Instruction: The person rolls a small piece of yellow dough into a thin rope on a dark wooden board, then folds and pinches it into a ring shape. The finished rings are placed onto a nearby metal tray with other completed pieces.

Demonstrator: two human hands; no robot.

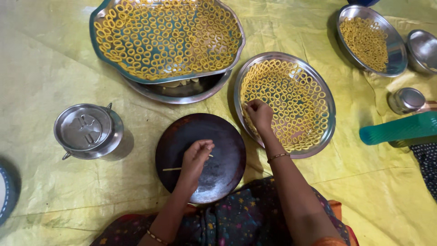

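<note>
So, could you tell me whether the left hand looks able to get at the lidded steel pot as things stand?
Probably yes. The left hand rests on the dark round board, pinching a thin dough strand, and nothing stands between it and the steel pot just beside the board.

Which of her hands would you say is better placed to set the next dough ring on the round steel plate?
Probably the right hand: it already rests on the rings in the round steel plate. The left hand is over the dark board, on a thin dough strand.
</note>
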